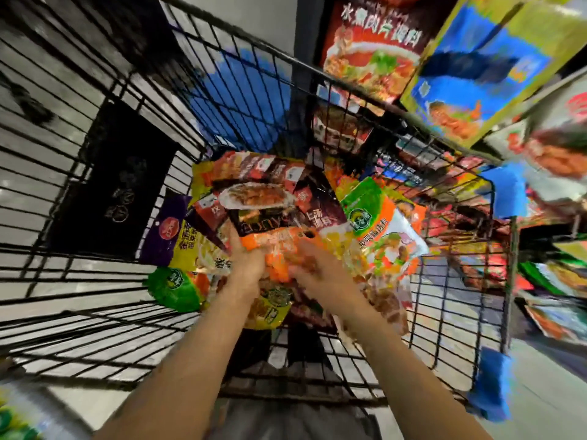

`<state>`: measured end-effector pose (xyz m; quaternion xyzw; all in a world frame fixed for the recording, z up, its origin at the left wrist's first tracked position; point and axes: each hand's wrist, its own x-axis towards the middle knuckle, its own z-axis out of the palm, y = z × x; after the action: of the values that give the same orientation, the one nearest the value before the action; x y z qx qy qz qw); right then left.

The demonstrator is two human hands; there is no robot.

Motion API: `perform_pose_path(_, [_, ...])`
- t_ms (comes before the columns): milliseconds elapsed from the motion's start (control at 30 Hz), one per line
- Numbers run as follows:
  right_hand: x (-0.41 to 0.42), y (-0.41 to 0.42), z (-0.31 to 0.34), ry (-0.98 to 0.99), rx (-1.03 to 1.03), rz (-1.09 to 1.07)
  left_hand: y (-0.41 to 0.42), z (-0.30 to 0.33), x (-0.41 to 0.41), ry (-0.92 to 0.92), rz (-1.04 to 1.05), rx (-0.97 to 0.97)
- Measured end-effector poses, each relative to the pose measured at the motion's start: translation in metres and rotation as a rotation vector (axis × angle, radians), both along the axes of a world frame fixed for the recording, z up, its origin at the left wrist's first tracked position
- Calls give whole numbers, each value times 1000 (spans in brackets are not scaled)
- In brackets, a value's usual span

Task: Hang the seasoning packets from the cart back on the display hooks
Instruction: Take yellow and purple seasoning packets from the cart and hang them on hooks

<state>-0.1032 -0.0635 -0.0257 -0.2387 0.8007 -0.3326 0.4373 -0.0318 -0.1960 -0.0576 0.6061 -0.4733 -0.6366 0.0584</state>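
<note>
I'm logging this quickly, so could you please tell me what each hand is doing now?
Left hand: grips the orange plastic seasoning packet.
Right hand: on the same packet; blurred, grip cannot be told.

free: bare wire floor of the black wire-mesh cart (95, 217) at 9 o'clock | blocked: heap of glossy coloured seasoning packets (270, 198) at centre | blocked: hanging packets on display (476, 74) overhang rim at 1–3 o'clock

just one head-worn view, looking steeply down and forward into the black wire shopping cart (104, 128), close in, wide-angle warp and blur at the edges
</note>
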Motion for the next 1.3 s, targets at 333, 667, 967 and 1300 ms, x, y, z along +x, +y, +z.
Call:
perform_pose_path(333, [-73, 14, -91, 205, 545, -13, -39, -19, 33, -14, -143, -68])
perform_pose_path(667, [-58, 38, -84, 65, 307, -410, -38, -19, 44, -14, -56, 69])
perform_pose_path(967, [-69, 99, 36, 533, 255, -420, -2, -16, 23, 78, -249, 121])
perform_pose_path(1300, [-42, 63, 3, -114, -198, -554, -10, -22, 26, 98, -140, 336])
